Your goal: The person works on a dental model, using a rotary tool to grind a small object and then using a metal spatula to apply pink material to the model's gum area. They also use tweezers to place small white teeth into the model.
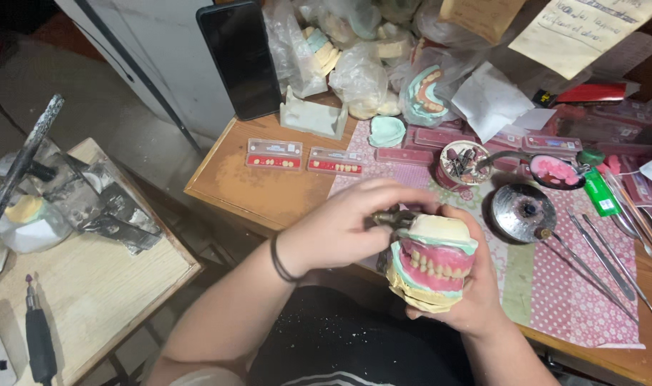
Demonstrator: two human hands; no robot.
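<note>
Bench layout, seen over the worker's shoulder
Denture model (pixel 432 263) between both hands; tooth cards (pixel 306 156) behind, metal dish (pixel 523 211) right, phone (pixel 241 58) far behind.

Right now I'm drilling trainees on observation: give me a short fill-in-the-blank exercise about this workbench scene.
1. Both hands hold a set of false teeth with ____ gums.
2. The black band sits on the ____ wrist.
3. The phone leans with its screen ____.
4. The two tooth cards lie on the ____ table.

Missing words: pink; left; dark; wooden
</note>
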